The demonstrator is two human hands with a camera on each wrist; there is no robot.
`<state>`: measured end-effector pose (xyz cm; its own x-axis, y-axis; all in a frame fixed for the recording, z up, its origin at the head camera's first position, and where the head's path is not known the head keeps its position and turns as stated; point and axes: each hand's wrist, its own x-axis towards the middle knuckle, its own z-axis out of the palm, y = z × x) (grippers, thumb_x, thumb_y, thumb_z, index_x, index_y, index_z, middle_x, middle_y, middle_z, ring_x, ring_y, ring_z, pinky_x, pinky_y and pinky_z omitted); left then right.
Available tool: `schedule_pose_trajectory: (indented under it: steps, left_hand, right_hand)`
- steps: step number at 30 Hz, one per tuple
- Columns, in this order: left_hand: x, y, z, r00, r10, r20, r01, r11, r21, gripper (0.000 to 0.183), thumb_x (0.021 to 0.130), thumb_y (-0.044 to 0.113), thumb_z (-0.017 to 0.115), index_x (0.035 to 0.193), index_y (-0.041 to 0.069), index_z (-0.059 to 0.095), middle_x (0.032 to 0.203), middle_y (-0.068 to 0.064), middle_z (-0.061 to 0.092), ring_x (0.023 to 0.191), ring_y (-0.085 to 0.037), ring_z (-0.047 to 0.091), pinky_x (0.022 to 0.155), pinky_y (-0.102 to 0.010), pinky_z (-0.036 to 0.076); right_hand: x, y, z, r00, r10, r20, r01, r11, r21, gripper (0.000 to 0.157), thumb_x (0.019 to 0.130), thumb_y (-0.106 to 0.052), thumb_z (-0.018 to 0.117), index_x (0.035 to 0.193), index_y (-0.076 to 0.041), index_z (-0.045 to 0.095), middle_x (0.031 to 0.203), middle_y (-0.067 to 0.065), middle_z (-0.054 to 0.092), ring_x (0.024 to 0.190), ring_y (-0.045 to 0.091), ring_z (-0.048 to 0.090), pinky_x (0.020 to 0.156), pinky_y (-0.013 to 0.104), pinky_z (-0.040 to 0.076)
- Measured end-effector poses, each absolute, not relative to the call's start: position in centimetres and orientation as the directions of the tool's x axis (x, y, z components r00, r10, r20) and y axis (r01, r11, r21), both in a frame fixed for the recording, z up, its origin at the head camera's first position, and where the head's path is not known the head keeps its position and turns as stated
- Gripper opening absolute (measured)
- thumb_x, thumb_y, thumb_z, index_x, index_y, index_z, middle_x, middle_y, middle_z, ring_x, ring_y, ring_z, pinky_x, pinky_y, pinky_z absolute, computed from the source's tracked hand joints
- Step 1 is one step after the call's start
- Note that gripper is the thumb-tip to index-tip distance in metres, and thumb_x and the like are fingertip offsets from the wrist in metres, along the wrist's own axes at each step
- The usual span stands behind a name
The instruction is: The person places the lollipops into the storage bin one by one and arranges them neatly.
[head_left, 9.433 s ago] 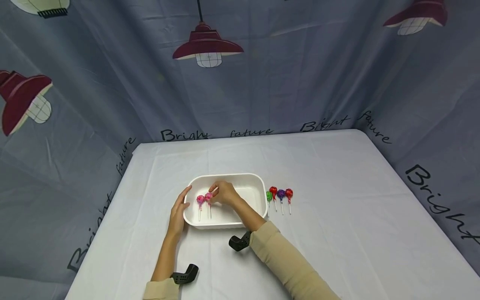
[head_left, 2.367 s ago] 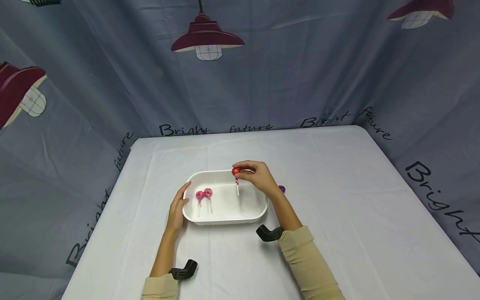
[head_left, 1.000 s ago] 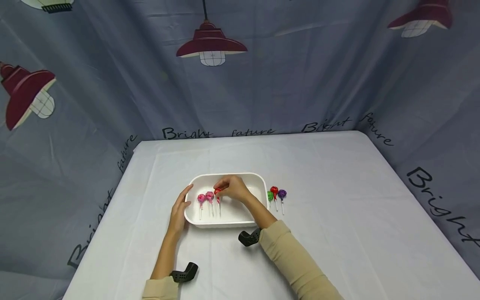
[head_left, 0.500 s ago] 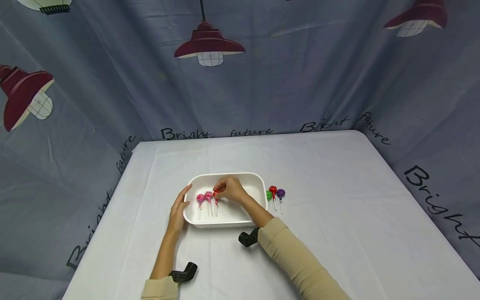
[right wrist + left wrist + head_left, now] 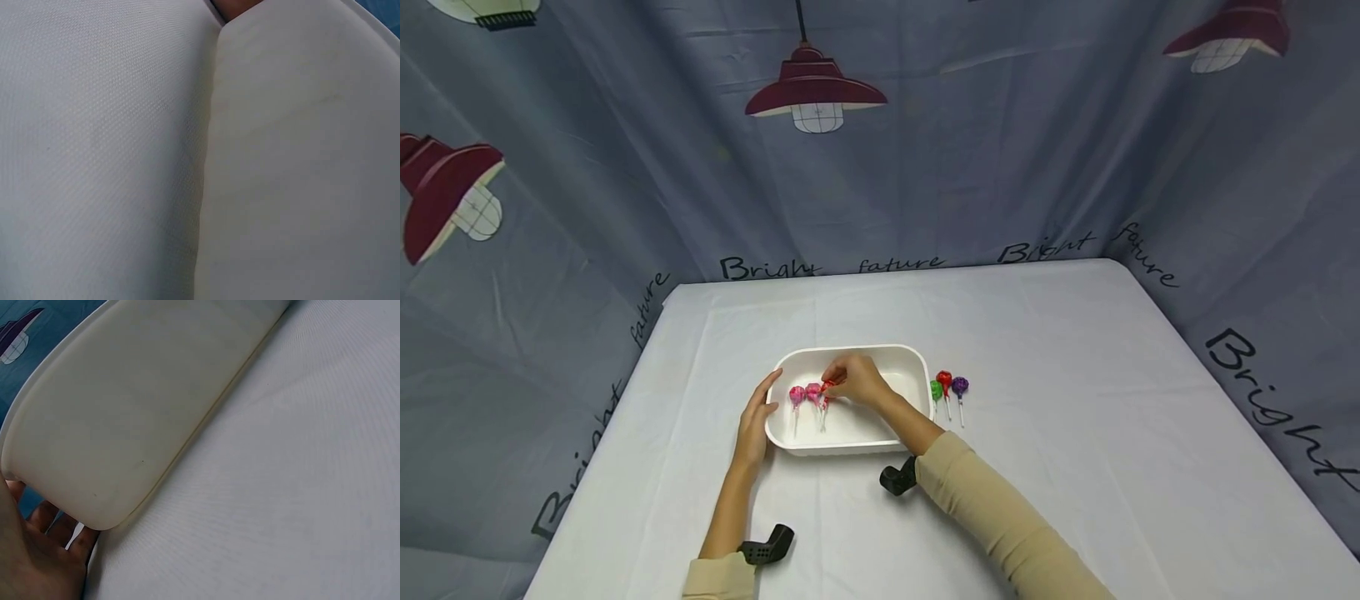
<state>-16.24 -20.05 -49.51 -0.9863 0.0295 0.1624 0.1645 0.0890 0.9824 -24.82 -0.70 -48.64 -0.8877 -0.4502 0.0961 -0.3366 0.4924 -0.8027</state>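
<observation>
A white rectangular tray (image 5: 880, 444) stands on the table, its outer wall filling much of both wrist views. My left hand (image 5: 751, 427) rests against the tray's left end, fingers spread along the outside. Inside, two pink lollipops (image 5: 797, 395) lie side by side at the left, sticks toward me. My right hand (image 5: 856, 381) reaches into the tray and pinches a red lollipop (image 5: 825, 403) by its head, close to the right-hand pink one. Fingers partly hide the red head. The right wrist view shows only a sliver of skin (image 5: 236, 7) at the top.
Just right of the tray, a green lollipop (image 5: 936, 390), another red lollipop (image 5: 944, 379) and a purple lollipop (image 5: 960, 386) lie in a row on the white tablecloth (image 5: 1075, 433). A grey curtain (image 5: 985, 167) with printed lamps hangs behind the table.
One red lollipop has gone from the right end of the outside row, over the tray, to beside the pink ones. Lately my right hand has shifted it slightly left. The left hand stays put.
</observation>
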Motion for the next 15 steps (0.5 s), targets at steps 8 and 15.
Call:
schedule_pose_trajectory:
  steps: [8,15]
  left_hand:
    - [-16.25,-20.05,-49.52,-0.986,0.029,0.167,0.169,0.082,0.982,0.051,0.090,-0.004,0.031,0.140,0.003,0.038,0.148,-0.008,0.029,0.138,-0.016,0.014,0.112,-0.031,0.008]
    - [-16.23,-19.97,-49.55,-0.984,0.036,0.173,0.176,0.082,0.981,0.051,0.090,-0.004,0.030,0.140,0.004,0.037,0.148,-0.008,0.029,0.138,-0.017,0.013,0.113,-0.033,0.008]
  right_hand:
    - [-24.76,-0.75,-48.53,-0.877,-0.469,0.107,-0.356,0.483,-0.800,0.017,0.071,-0.005,0.077,0.086,-0.001,0.070,0.081,0.005,0.069,0.070,0.009,0.062,0.065,0.015,0.048]
    - [-24.74,-0.60,-48.46,-0.880,-0.463,0.102,-0.344,0.476,-0.809,0.018,0.071,-0.004,0.077,0.087,0.000,0.070,0.083,0.007,0.069,0.073,0.013,0.064,0.066,0.015,0.048]
